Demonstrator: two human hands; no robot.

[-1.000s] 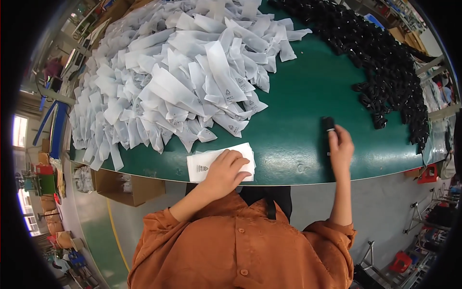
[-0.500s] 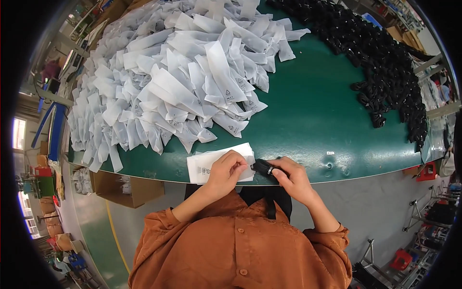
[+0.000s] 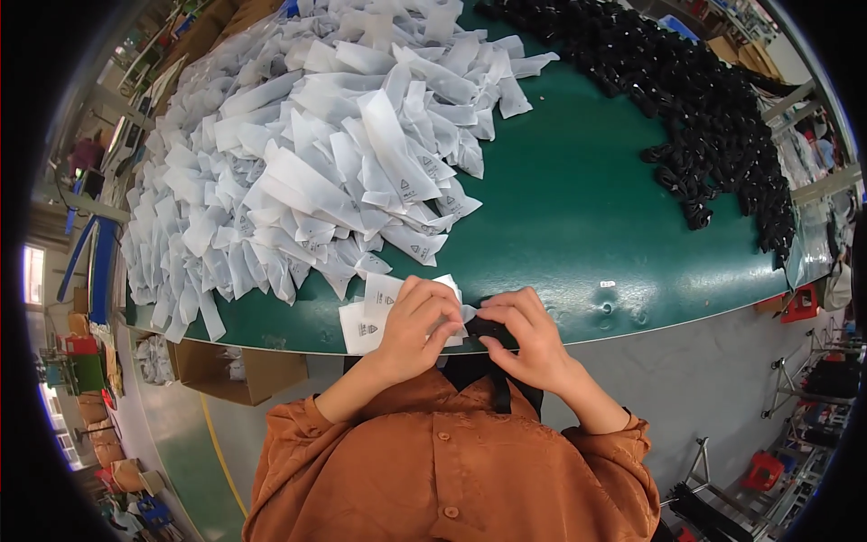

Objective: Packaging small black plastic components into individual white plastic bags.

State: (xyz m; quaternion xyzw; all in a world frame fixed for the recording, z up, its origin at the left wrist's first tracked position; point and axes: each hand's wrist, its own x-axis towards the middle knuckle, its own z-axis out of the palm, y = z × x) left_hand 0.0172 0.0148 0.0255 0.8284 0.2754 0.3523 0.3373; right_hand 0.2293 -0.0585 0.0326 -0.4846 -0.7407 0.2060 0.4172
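Green table carries everything here, and its near edge is the landmark for the rest. Right at that edge, about the middle of it, lies a flat white plastic bag with a small printed mark. The left hand rests on the bag's right end, its fingers curled down and pinching the bag's mouth. The right hand sits just beside it, touching it, with fingers closed around a small black part that shows only as a dark patch between the two hands at the bag's opening. How far the part is inside the bag cannot be told, since the hands cover it.

Farther from the edge, on the left half of the table, spreads a big loose heap of white bags, some of them spilling over the edge on the left. At the far right of the table, well apart from the hands, lies a long pile of black parts. Below the edge, the person's orange shirt fills the foreground, and a cardboard box stands under the table to the left.
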